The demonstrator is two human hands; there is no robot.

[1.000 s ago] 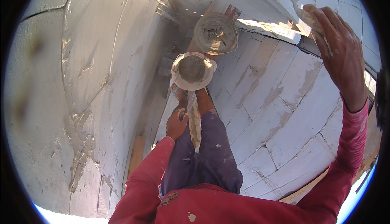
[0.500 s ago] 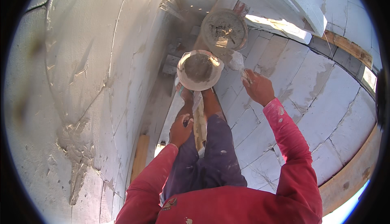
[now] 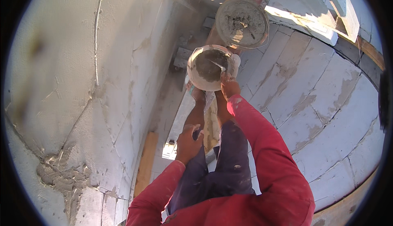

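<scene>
My right hand (image 3: 230, 86) is closed round the handle of a trowel (image 3: 219, 65). The trowel's blade reaches into grey wet mortar (image 3: 208, 67) in a pale round bucket (image 3: 196, 82) in front of my shins. How deep the blade sits cannot be made out. My left hand (image 3: 189, 145) is by my left knee, holding nothing, with thumb and fingers apart. Behind the near bucket stands a second, larger bucket (image 3: 221, 31), also holding grey mortar.
A plastered wall (image 3: 77, 62) rises on the left, with a rough mortar patch (image 3: 65, 177) low on it. Pale block masonry (image 3: 319, 99) curves along the right. Wooden boards (image 3: 145, 160) lie by the left wall. A beam (image 3: 368, 54) sits at upper right.
My right hand has swung left from beside the buckets, bringing the trowel into the nearer one. My left hand stays by the knee. The whole view has shifted slightly.
</scene>
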